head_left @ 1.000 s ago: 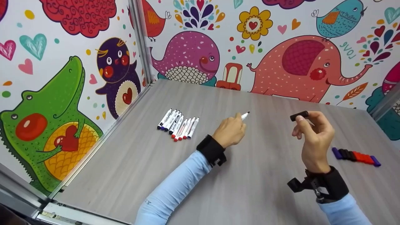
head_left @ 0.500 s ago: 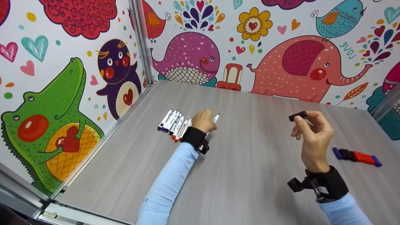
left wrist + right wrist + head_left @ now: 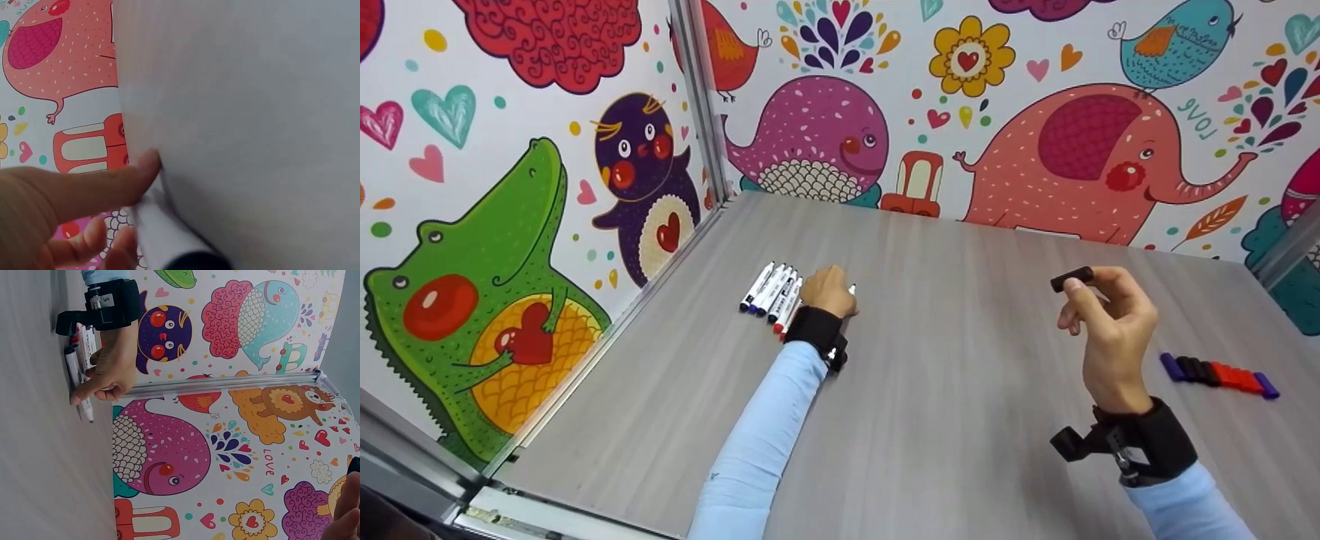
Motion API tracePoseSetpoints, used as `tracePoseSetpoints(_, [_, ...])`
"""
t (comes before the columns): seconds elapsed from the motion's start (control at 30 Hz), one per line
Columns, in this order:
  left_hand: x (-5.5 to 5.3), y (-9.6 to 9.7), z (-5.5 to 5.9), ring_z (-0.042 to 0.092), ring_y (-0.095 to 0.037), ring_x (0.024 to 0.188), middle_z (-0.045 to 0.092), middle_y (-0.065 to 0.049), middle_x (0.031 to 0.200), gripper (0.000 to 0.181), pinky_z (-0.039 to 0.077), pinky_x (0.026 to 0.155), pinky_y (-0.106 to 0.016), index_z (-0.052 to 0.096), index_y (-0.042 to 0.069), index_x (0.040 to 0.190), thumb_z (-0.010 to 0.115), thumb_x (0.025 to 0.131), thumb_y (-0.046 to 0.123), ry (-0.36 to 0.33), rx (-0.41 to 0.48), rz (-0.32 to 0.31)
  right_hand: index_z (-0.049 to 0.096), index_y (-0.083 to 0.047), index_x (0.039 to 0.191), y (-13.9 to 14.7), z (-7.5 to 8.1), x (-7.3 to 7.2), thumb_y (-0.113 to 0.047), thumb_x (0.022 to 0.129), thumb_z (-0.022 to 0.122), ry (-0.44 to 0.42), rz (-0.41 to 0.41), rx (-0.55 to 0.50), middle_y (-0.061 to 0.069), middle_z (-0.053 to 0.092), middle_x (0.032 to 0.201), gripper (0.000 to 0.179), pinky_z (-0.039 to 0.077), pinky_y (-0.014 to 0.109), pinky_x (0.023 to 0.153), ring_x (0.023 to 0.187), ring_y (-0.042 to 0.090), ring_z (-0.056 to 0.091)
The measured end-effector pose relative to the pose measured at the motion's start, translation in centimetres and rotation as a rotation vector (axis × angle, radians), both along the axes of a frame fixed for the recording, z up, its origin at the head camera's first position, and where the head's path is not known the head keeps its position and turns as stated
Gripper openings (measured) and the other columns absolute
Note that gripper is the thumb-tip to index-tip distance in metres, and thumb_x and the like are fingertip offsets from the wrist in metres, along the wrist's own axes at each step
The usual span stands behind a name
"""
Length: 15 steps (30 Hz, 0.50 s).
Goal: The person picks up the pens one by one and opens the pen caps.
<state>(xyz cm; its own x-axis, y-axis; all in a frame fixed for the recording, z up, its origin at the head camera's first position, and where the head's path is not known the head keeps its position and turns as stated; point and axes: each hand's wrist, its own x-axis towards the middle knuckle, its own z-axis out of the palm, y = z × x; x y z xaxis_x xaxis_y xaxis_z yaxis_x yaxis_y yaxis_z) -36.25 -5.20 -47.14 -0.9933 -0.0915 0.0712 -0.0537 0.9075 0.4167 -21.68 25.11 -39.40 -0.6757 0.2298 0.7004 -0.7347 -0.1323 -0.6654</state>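
Observation:
My left hand (image 3: 829,291) is low over the table at the right end of a row of uncapped white markers (image 3: 771,291). It pinches a white marker (image 3: 169,233) with a dark end, thumb laid across the barrel; in the right wrist view this marker (image 3: 73,367) lies at the tabletop, beside the row. The hand hides part of the row in the head view. Raised above the table on the right, my right hand (image 3: 1117,322) pinches a black marker cap (image 3: 1071,280) between thumb and fingers.
A line of purple, black and red marker caps (image 3: 1219,373) lies on the table (image 3: 945,420) to the right. Walls with cartoon animals (image 3: 825,135) close off the back and left sides. A metal frame edge (image 3: 547,397) runs along the left.
The left hand has carried its marker leftward and brought it down beside the row of markers. The right hand with the black cap stays almost still.

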Motion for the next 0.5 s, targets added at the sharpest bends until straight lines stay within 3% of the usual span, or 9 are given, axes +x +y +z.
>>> tracePoseSetpoints(0.3, [-0.2, -0.4, 0.5, 0.074, -0.03, 0.101, 0.077, -0.014, 0.112, 0.028, 0.061, 0.08, -0.047, 0.076, 0.006, 0.1, 0.085, 0.074, 0.012, -0.029, -0.02, 0.02, 0.062, 0.007, 0.097, 0.0, -0.2, 0.0, 0.011, 0.093, 0.062, -0.018, 0.019, 0.008, 0.009, 0.072, 0.086, 0.005, 0.044, 0.019, 0.047, 0.049, 0.015, 0.056])
tracePoseSetpoints(0.5, [0.1, -0.4, 1.0, 0.073, -0.024, 0.089, 0.078, -0.01, 0.101, 0.018, 0.061, 0.072, -0.042, 0.078, 0.007, 0.091, 0.086, 0.075, 0.01, -0.033, -0.016, 0.042, 0.062, 0.008, 0.097, 0.0, -0.4, -0.1, 0.012, 0.093, 0.063, -0.038, 0.03, 0.022, 0.01, 0.073, 0.087, 0.006, 0.048, 0.019, 0.048, 0.049, 0.015, 0.059])
